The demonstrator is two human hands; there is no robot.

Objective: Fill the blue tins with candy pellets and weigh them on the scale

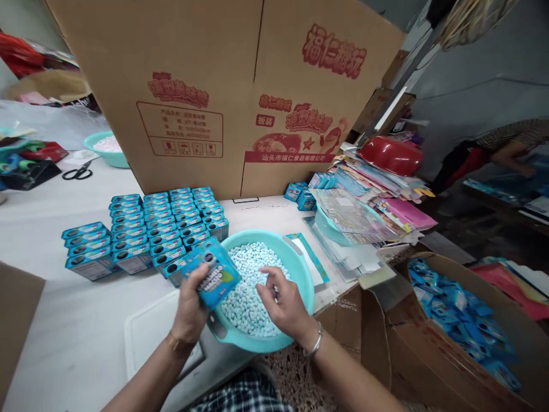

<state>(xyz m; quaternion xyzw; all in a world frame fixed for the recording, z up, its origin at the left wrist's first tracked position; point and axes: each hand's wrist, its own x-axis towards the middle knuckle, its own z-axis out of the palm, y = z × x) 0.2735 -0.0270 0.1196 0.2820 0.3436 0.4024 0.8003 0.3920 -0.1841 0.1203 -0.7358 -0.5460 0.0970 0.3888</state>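
Note:
My left hand (191, 309) is closed around a small blue printed box (213, 272), tilted beside the left rim of a turquoise basin (302, 269). Pale blue and white candies (251, 312) fill the bottom of that basin. Over the candies hovers my right hand (281, 300), its fingers bent, with thumb and forefinger apart and nothing visible between them. Rows of similar blue boxes (165, 229) stand packed together behind and left of my left hand. Below that hand, a white tray or lid (146, 326) lies partly covered by my forearm.
A large cardboard carton (193, 137) stands behind the rows. To the right are stacked papers (360, 214), a red basin (390, 155) and a carton holding blue packs (461, 315). Black scissors (78, 170) lie at left. Another person (506, 149) bends over at far right.

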